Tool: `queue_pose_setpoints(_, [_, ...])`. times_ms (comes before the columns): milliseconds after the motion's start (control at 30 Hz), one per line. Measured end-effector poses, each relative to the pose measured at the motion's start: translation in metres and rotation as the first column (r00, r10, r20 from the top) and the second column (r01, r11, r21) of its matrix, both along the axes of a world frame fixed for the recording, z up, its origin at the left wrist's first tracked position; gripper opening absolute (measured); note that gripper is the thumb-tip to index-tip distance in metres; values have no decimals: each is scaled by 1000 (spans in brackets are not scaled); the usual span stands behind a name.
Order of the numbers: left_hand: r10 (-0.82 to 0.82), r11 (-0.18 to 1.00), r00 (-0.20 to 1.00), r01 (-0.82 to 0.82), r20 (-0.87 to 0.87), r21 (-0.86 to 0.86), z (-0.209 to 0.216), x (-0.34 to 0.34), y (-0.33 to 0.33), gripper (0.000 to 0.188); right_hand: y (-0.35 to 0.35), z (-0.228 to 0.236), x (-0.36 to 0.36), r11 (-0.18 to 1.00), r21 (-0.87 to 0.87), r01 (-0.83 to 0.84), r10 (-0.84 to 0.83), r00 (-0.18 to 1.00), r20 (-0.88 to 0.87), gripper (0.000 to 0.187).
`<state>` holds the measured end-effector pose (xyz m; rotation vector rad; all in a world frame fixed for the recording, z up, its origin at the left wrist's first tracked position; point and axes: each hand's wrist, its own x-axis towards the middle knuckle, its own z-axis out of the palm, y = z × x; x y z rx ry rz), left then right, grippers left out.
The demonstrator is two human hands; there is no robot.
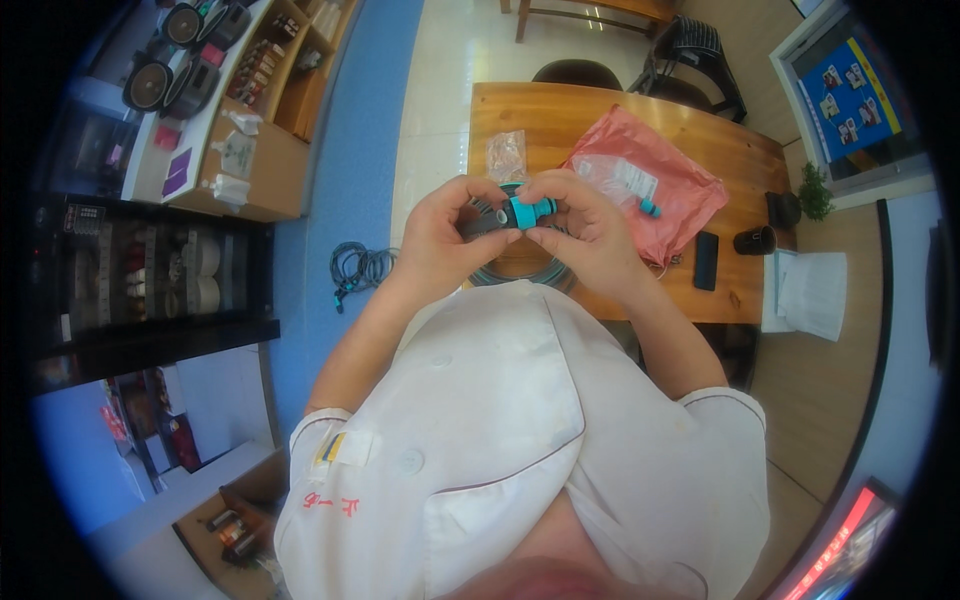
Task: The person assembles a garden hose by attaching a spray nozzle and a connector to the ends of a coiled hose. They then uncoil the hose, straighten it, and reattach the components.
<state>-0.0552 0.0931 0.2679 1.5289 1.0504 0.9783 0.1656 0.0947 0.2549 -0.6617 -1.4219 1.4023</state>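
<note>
Probably small eatery: wooden table (745, 265), chair (695, 45), counter (262, 170), white uniform jacket (510, 370), wall display (850, 100).

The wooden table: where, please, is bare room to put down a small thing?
Bare wood shows on the wooden table between the clear plastic bag, the red bag and the far edge; another patch lies along the red bag's far right side. It is crowded near the person, where the left hand and right hand meet over the hose coil.
</note>
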Motion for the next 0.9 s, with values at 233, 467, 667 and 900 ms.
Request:
queue_pose_setpoints(233, [-4, 1000, 999, 5, -45, 23, 0, 2, 2, 33, 2, -5, 4, 943, -319, -99, 104, 995, -1, 37])
queue_pose_setpoints(467, [35, 999, 997, -34, -75, 17, 4, 4, 3, 31, 7, -17, 10, 948, -273, -165, 122, 978, -169, 35])
queue_pose_setpoints(667, [37, 999, 993, -36, -109, 13, 4, 5, 4, 31, 4, -18, 6, 973, -200, -118, 89, 986, -144, 35])
queue_pose_setpoints(900, [25, 994, 992, -11, -123, 108, 2, 9, 4, 30, 3, -17, 9, 899, -413, -144, 116, 989, -93, 40])
